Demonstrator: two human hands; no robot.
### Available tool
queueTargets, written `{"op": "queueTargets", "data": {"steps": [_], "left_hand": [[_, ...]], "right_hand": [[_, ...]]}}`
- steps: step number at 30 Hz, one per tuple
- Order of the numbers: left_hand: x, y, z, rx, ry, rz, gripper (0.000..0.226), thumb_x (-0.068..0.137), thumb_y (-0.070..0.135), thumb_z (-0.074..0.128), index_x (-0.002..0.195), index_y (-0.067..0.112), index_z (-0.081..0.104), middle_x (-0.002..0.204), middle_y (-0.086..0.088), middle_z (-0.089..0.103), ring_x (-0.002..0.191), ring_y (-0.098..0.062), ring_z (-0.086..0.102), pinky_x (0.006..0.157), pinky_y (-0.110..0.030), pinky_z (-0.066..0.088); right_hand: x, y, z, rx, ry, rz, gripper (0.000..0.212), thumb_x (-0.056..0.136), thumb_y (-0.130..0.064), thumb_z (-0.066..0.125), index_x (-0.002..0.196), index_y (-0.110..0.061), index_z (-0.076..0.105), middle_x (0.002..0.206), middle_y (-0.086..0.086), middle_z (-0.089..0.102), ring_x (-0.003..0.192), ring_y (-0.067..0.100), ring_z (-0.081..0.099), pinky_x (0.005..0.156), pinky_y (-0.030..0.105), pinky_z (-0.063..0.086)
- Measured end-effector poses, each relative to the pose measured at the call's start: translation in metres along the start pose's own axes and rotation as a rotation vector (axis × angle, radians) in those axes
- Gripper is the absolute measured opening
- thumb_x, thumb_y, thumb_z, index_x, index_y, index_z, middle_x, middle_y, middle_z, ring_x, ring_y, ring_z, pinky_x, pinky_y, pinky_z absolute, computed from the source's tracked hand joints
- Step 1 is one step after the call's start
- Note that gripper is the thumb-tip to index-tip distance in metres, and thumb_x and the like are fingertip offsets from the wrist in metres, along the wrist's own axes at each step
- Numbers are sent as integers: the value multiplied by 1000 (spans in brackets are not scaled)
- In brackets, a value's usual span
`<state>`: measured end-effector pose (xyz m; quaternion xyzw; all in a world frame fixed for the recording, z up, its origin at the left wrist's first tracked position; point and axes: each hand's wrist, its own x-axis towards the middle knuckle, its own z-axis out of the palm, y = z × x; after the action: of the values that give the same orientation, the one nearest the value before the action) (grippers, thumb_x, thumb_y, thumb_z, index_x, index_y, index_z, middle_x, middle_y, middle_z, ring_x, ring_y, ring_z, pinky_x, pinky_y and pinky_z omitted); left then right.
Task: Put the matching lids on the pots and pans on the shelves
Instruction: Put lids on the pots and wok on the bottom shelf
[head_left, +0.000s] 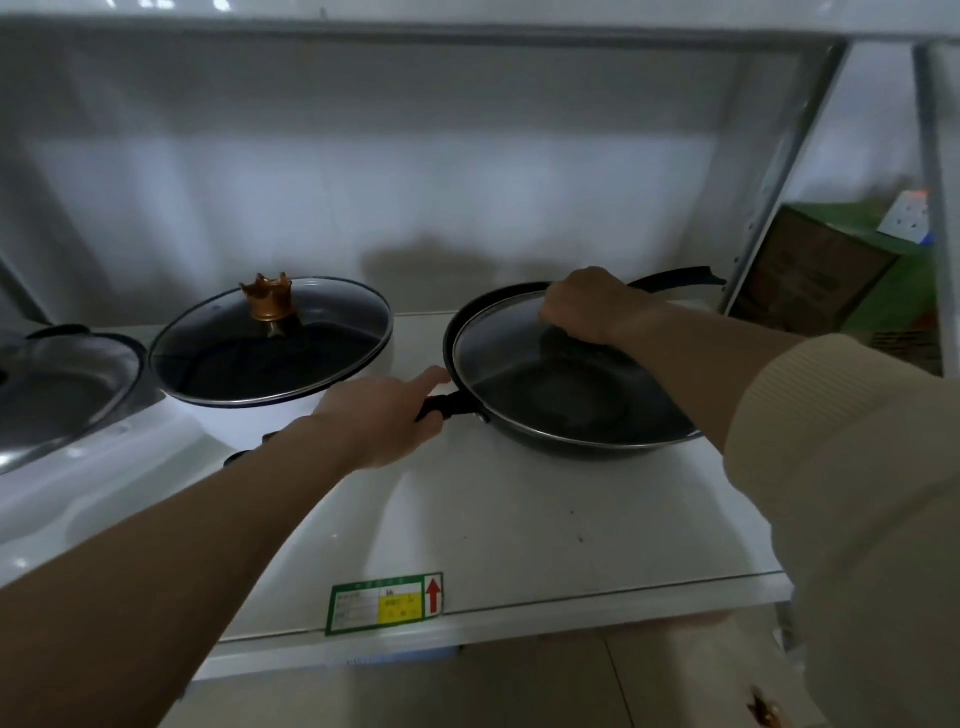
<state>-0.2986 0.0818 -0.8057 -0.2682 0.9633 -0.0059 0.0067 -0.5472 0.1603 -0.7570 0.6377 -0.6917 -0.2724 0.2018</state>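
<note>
The white shelf (519, 519) carries the work. Just beyond the left hand (387, 421) stands a white pot (291, 421), already capped by a glass lid with a gold crown knob (270, 299); further left of that hand a steel-rimmed lid (62, 384) covers another vessel, only partly in view.

Step in hand, by judgement: seating the glass lid (524, 358) on the black frying pan (571, 441). The right hand (592, 306) is closed over the lid's knob, with the lid tilted, its near edge inside the pan rim. The left hand is wrapped around the pan's short black handle (441, 408), forefinger extended.

Next move calls for levelling the lid until its rim sits evenly, then letting go.

Below the left hand, a green-bordered shelf label (387, 603) shows a red up-arrow; its text is illegible. Right of the right hand, a green carton (831, 280), print unreadable.
</note>
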Motion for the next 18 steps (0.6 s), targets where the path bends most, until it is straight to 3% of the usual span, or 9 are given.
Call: {"op": "queueTargets", "data": {"steps": [4,13,18], "left_hand": [[5,5,5,9,19,-27,55,98,50,35,149,35,22,104,-1,67,85,-21,65,71,-35,55],[15,8,10,27,19,-44,57,99,48,33,151,27,24,106,-3,67,88,-23,65,78,-38,56],[16,8,9,21,4,-32,58,99,46,33,153,31,20,108,-5,67,90,-25,65,73,-34,51]], "right_hand": [[6,-5,0,18,37,63,19,95,-8,48,104,-6,64,115,16,64,102,34,63,78,37,49],[11,-8,6,26,66,131,26,96,-5,44,116,-4,61,120,16,60,107,37,61,81,40,50],[16,-11,10,66,99,193,26,97,-4,44,117,-3,59,121,18,59,109,38,60,83,41,50]]}}
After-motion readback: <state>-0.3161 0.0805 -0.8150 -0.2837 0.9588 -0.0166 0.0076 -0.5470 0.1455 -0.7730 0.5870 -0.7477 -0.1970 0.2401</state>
